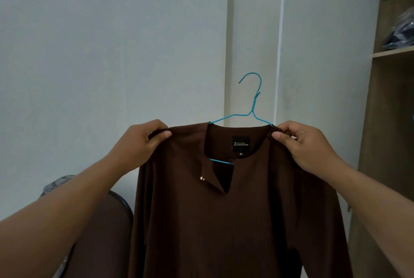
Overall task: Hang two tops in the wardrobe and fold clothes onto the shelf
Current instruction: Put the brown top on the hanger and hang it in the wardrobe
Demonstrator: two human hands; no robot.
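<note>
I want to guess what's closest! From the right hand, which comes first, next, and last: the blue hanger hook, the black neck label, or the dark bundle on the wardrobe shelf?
From the right hand, in the head view:
1. Black neck label, just left of it, inside the brown top.
2. Blue hanger hook, up and to the left.
3. Dark bundle, high on the wardrobe shelf, far right.

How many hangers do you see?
1. The blue hanger sits inside the brown top, its hook poking out above the collar, between the left hand and right hand. Others may be hidden in the wardrobe.
</note>
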